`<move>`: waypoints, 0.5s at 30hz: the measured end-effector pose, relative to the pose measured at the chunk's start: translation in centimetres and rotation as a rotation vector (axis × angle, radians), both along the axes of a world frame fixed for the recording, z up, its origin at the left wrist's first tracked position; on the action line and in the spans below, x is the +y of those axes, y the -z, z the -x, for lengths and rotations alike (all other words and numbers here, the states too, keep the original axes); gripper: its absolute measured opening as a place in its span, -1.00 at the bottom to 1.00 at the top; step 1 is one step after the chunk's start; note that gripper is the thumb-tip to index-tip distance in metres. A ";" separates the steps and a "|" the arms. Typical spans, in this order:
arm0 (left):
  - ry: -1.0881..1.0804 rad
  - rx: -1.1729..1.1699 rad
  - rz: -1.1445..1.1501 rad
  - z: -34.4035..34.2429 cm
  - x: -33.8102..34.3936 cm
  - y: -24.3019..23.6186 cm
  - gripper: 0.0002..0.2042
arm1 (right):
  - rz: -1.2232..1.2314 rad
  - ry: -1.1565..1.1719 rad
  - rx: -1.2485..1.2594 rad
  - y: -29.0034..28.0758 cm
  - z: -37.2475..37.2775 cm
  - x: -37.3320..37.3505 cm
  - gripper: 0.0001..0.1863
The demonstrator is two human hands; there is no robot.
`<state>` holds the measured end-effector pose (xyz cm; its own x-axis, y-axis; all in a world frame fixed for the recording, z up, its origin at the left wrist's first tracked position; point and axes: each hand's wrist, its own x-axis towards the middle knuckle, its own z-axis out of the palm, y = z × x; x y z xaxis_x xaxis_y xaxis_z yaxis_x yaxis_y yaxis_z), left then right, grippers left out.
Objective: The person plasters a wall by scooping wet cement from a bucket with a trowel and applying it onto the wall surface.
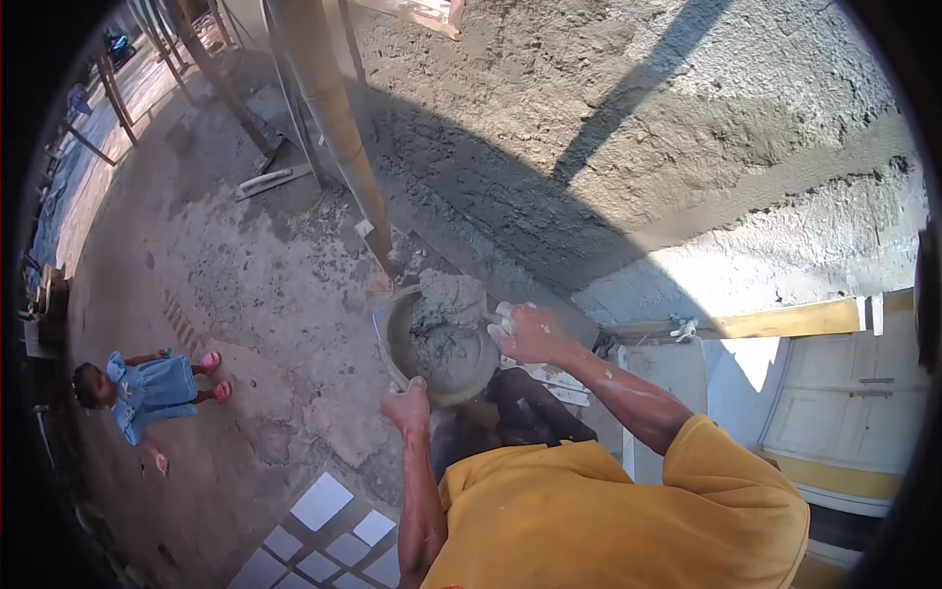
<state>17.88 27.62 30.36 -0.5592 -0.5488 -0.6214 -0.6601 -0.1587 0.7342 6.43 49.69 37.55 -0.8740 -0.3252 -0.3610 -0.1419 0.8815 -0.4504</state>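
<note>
Both hands were closed in the head view: the left hand [406, 404] on the near-left edge of the bucket [397, 339], the right hand [537, 334] round what looked like a trowel [490, 316], its blade hidden under wet mortar [450, 298] heaped at the far edge. The bucket was near the foot of a bamboo pole [339, 128]; what carried it was unclear. A tilted blade could have spilled mortar, and a slack left grip could have tipped the bucket.
</note>
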 end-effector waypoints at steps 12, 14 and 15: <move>-0.332 -0.299 0.357 -16.4 -12.1 8.1 -0.67 | 0.505 -0.349 -0.433 -17.9 13.0 -1.2 -0.60; -0.415 -0.273 0.367 -18.0 -12.1 8.1 -0.62 | 0.721 -0.188 -0.742 -15.7 17.8 1.6 -0.67; -0.436 -0.223 0.351 -18.7 -12.0 8.0 -0.61 | 0.826 -0.022 -0.808 -13.9 21.6 4.5 -0.66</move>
<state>36.58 15.67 22.35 -0.1140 -0.8916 -0.4381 -0.7325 -0.2225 0.6433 -15.14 54.14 51.49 -0.4760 -0.7353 -0.4825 0.4387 0.2769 -0.8549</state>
